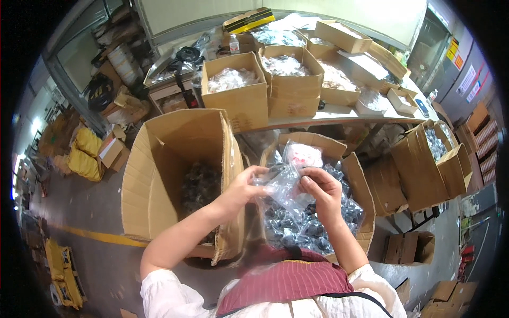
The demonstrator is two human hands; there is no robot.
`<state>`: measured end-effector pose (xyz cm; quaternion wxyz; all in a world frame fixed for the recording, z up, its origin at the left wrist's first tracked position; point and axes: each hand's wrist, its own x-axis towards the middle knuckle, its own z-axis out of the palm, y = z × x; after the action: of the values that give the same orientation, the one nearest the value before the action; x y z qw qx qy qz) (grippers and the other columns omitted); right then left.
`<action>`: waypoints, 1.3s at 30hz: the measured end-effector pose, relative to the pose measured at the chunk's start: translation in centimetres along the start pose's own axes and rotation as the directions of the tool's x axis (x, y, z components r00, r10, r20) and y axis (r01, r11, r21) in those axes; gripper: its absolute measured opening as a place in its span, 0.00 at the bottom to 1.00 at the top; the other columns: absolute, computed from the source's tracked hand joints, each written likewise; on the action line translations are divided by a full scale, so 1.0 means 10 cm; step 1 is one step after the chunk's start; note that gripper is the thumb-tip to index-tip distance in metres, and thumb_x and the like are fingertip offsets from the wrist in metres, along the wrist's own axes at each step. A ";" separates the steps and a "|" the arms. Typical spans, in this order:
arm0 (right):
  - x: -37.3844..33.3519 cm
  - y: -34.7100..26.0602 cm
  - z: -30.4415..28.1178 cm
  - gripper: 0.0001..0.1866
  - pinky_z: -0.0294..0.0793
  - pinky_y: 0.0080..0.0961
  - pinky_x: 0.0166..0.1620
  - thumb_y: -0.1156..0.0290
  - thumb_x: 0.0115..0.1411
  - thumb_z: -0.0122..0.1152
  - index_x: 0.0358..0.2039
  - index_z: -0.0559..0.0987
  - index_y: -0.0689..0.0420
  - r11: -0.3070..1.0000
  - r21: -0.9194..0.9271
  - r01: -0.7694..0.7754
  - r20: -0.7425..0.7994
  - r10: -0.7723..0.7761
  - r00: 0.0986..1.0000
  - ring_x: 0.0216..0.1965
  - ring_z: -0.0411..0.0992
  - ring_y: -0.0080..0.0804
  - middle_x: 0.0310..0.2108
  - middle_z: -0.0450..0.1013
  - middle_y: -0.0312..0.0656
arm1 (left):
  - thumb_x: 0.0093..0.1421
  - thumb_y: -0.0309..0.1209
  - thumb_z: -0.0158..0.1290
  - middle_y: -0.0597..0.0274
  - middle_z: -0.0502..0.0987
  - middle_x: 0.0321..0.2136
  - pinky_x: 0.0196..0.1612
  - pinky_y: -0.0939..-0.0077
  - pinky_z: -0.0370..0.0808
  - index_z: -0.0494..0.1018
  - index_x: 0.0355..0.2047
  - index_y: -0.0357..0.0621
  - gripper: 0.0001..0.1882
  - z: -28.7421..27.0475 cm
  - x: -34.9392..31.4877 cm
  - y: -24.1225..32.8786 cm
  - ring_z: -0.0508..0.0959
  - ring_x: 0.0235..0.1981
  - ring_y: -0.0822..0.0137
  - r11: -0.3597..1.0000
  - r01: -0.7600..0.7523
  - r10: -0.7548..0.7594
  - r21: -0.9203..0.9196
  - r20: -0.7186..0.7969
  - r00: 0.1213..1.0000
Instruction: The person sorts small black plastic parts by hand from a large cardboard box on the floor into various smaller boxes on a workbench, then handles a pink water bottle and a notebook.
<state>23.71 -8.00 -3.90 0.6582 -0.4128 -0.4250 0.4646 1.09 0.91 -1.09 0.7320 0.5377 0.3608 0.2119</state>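
Observation:
A clear plastic bag (285, 183) is stretched between my two hands, above an open cardboard box (366, 212). My left hand (248, 184) pinches its left side. The fingers of my right hand (322, 192) are closed on its right edge. Whether anything lies inside the bag I cannot make out. Under my hands the box is filled with many clear bags holding dark parts (302, 233). Just beyond the held bag lies a clear bag with white and red contents (305, 155).
To the left stands a tall open carton (151, 175) with dark pieces (200, 185) low inside. Ahead, a table (297, 122) bears cartons of small bags (233, 108) and a bottle (234, 44). More cartons (419, 169) stand at the right. Yellow sacks (86, 153) lie on the floor at far left.

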 end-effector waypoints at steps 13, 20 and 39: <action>-0.26 -1.42 -1.06 0.08 0.87 0.40 0.32 0.75 0.63 0.56 0.33 0.82 0.64 -0.124 0.992 -0.039 -0.084 -0.839 0.537 0.21 0.81 0.41 0.24 0.80 0.50 | 0.55 0.26 0.55 0.55 0.78 0.46 0.47 0.66 0.80 0.65 0.59 0.36 0.29 0.04 0.00 0.18 0.82 0.45 0.63 0.914 0.052 -0.015 -0.401 0.096 0.995; -0.05 -0.42 -0.55 0.24 0.81 0.31 0.43 0.57 0.69 0.57 0.55 0.74 0.64 0.975 -0.019 -0.224 0.107 0.224 0.969 0.38 0.78 0.30 0.44 0.78 0.43 | 0.50 0.25 0.59 0.58 0.77 0.50 0.54 0.73 0.74 0.64 0.61 0.36 0.36 0.07 -0.12 0.11 0.77 0.50 0.68 0.985 -0.133 0.148 -0.113 0.141 0.979; -0.02 -0.03 -0.13 0.29 0.82 0.34 0.49 0.65 0.65 0.61 0.63 0.67 0.63 0.939 0.182 -0.292 0.149 0.268 0.952 0.46 0.78 0.33 0.51 0.74 0.44 | 0.60 0.27 0.60 0.59 0.78 0.50 0.57 0.72 0.73 0.70 0.59 0.35 0.27 0.10 -0.10 0.10 0.78 0.50 0.69 0.976 -0.190 0.197 -0.107 0.061 0.978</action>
<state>24.97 -8.41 -4.08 0.5965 -0.3713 -0.3519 0.6185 1.31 -0.07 0.32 0.7465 0.5399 0.2691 0.2807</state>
